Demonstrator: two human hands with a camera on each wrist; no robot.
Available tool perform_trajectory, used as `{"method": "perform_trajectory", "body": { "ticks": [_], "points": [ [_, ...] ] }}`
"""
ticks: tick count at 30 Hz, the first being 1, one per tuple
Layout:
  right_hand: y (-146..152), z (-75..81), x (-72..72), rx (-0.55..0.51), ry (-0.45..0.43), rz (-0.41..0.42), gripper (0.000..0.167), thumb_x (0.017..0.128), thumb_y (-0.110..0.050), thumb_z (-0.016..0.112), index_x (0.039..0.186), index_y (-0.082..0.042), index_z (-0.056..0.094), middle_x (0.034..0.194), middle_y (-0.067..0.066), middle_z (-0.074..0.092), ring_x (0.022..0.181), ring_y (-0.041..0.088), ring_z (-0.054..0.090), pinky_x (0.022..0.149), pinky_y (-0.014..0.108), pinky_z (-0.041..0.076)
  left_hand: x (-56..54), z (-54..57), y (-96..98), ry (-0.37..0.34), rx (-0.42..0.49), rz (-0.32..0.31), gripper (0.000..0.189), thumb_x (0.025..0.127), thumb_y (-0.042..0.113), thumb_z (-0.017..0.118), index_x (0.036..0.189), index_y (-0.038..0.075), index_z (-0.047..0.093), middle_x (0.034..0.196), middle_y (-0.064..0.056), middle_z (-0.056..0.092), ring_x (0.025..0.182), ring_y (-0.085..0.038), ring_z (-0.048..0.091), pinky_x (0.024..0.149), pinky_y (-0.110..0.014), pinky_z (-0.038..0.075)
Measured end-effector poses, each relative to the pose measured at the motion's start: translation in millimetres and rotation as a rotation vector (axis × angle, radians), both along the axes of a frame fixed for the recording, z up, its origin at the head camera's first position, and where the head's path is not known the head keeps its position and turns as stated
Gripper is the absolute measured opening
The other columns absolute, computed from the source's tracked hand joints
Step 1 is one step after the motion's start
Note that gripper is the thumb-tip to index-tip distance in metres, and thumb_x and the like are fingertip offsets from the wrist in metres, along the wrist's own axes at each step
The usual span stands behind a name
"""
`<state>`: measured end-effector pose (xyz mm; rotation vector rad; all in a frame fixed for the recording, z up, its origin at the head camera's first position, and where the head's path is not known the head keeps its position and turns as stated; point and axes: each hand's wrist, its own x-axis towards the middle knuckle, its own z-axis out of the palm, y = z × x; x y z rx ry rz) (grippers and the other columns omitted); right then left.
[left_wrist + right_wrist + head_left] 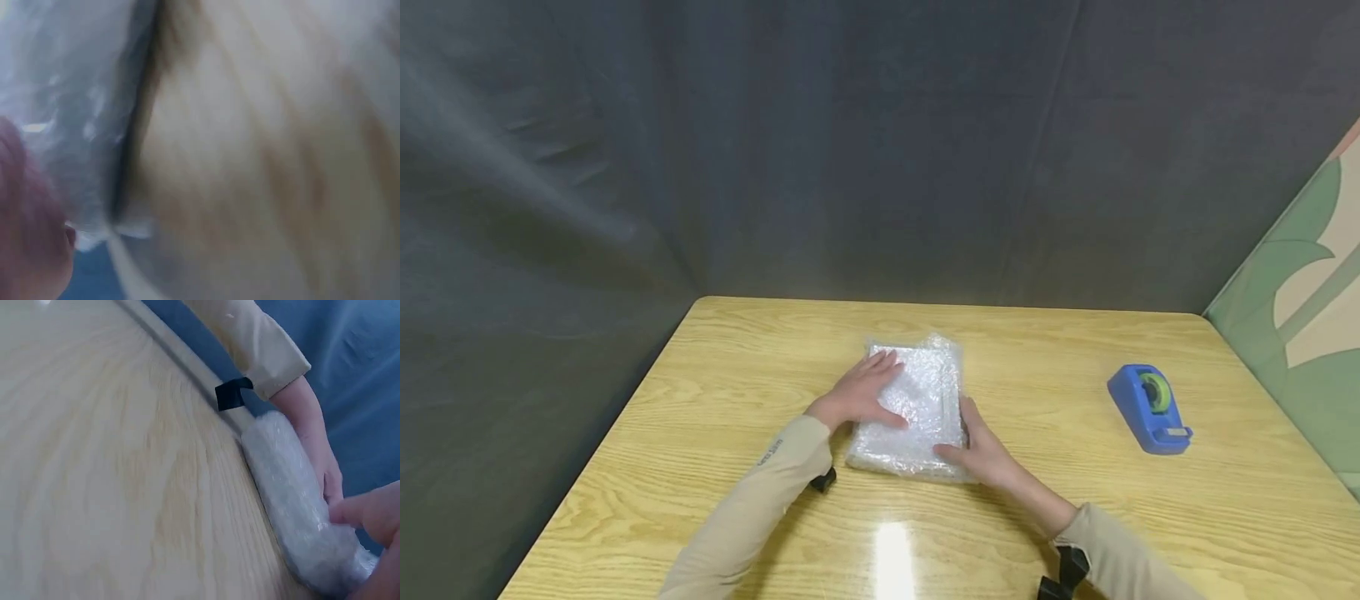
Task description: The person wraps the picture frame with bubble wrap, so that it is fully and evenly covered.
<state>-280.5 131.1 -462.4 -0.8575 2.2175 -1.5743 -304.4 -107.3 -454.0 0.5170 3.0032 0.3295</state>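
A flat, rectangular package in clear bubble wrap [928,379] lies on the wooden table. Through the wrap its contents look pale, and their kind is hidden. My left hand [861,393] rests on the package's upper left part with fingers spread. At the right edge, my right hand [985,450] has its thumb over the top and its fingers along the side. The left wrist view is blurred, with the wrapped package [69,75] beside part of the left hand [31,244]. Seen by the right wrist camera, the package [281,481] shows its thick, rounded wrapped side.
A blue tape dispenser [1150,408] with a green roll stands on the right side of the table [722,358]. Dark cloth [880,150] hangs behind the table and along its left. At the right is a panel with a green leaf pattern [1311,358].
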Motion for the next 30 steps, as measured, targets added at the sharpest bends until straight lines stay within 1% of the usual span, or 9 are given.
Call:
{"method": "perform_trajectory", "body": {
  "ticks": [2,5,7,9,11,14,17,22,30],
  "points": [
    [-2.4,-4.2,2.2,-0.034,-0.011,-0.011,0.085,0.081,-0.001,0.062,0.142,0.005,0.003,0.144,0.03,0.017,0.13,0.042,0.022,0.107,0.051,0.02,4.6,6.1,3.7,0.051,-0.09,0.001,0.099,0.07,0.067,0.058,0.145,0.012,0.021,0.152,-0.004,0.002,0.139,-0.021,0.0,0.113,-0.036,0.003],
    [-6.2,-7.1,3.4,-0.061,-0.026,-0.031,0.085,0.082,0.002,0.058,0.141,0.006,-0.002,0.147,0.028,0.004,0.134,0.04,0.007,0.109,0.05,0.009,15.8,15.9,11.4,0.151,-0.197,0.006,0.089,0.074,0.064,0.058,0.14,0.009,0.035,0.151,-0.008,0.013,0.137,-0.026,0.014,0.112,-0.037,0.014],
    [-8.5,-8.1,4.5,-0.056,-0.038,-0.052,0.084,0.083,0.003,0.055,0.141,0.008,-0.005,0.147,0.028,-0.003,0.135,0.039,-0.001,0.109,0.05,0.004,25.9,18.8,14.0,0.191,-0.165,0.031,0.081,0.076,0.059,0.059,0.137,0.007,0.04,0.149,-0.01,0.022,0.134,-0.028,0.025,0.108,-0.04,0.026],
    [-9.4,-9.0,6.6,-0.035,-0.038,-0.075,0.082,0.084,0.002,0.054,0.14,0.011,-0.006,0.146,0.028,-0.009,0.135,0.039,-0.007,0.109,0.05,0.0,37.2,17.6,12.2,0.189,-0.073,0.077,0.079,0.079,0.054,0.06,0.138,0.006,0.038,0.147,-0.012,0.026,0.129,-0.031,0.033,0.101,-0.043,0.036],
    [-10.5,-10.2,8.4,-0.013,-0.019,-0.094,0.081,0.085,0.001,0.054,0.138,0.013,-0.006,0.145,0.029,-0.01,0.134,0.039,-0.008,0.109,0.05,-0.001,48.6,13.4,6.5,0.153,0.068,0.136,0.082,0.08,0.051,0.061,0.14,0.004,0.031,0.147,-0.015,0.025,0.128,-0.033,0.034,0.098,-0.045,0.039],
    [-11.3,-11.3,11.1,0.013,0.019,-0.115,0.079,0.086,0.0,0.055,0.137,0.016,-0.004,0.144,0.031,-0.01,0.134,0.04,-0.008,0.109,0.05,-0.001,64.3,7.5,-4.7,0.048,0.291,0.197,0.09,0.078,0.048,0.065,0.142,0.001,0.022,0.147,-0.017,0.022,0.131,-0.033,0.029,0.103,-0.046,0.033],
    [-12.5,-11.0,10.4,0.013,0.034,-0.122,0.079,0.086,0.0,0.055,0.136,0.017,-0.003,0.144,0.031,-0.008,0.134,0.041,-0.007,0.109,0.05,-0.001,73.7,3.2,-12.0,-0.04,0.438,0.207,0.095,0.075,0.047,0.069,0.142,0.0,0.021,0.149,-0.015,0.019,0.134,-0.03,0.022,0.109,-0.043,0.023],
    [-14.5,-8.1,5.1,0.02,0.004,-0.127,0.079,0.086,-0.001,0.055,0.137,0.015,-0.002,0.145,0.03,-0.007,0.134,0.039,-0.007,0.109,0.048,-0.002,72.9,-2.1,-15.8,-0.051,0.489,0.194,0.095,0.073,0.048,0.07,0.142,0.001,0.025,0.149,-0.013,0.017,0.134,-0.031,0.021,0.109,-0.044,0.022],
    [-18.6,-5.6,-10.9,0.034,0.002,-0.106,0.077,0.087,-0.002,0.053,0.137,0.016,-0.003,0.145,0.03,-0.008,0.135,0.039,-0.008,0.11,0.047,-0.002,52.0,-7.7,-23.4,-0.079,0.523,0.22,0.095,0.072,0.049,0.071,0.143,0.007,0.024,0.151,-0.006,0.015,0.136,-0.026,0.019,0.109,-0.041,0.022]
  ]
}}
